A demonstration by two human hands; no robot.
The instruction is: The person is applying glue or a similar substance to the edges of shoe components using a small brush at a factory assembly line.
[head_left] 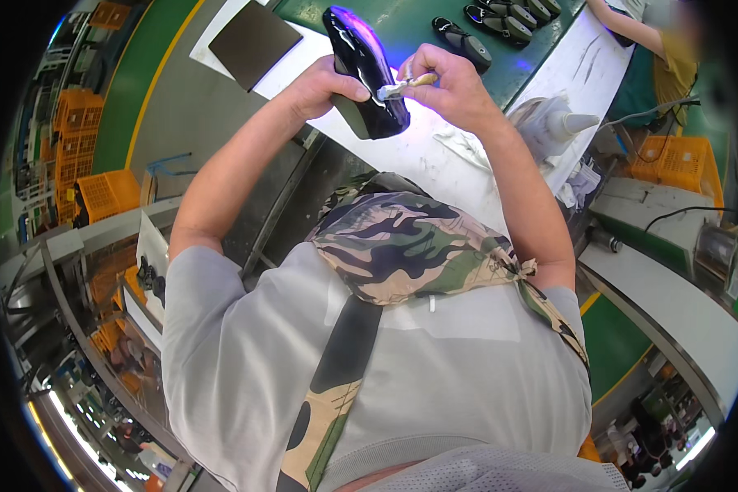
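Glossy black, the patent shoe (pixel 365 64) is gripped in our left hand (pixel 326 88), tilted above the white worktable (pixel 428 161). Our right hand (pixel 453 84) pinches a small pale-tipped applicator (pixel 394 88), its tip seemingly touching the shoe's side near our left thumb. If we press too hard or skid on that slick surface, we could scuff or smear the shine; a loose left grip could let the shoe twist or drop. Left of the shoe lies a brown square sheet (pixel 256 43); to its right stands a white nozzled bottle (pixel 547 127), and beyond it, also rightward, rest other black shoes (pixel 462 44).
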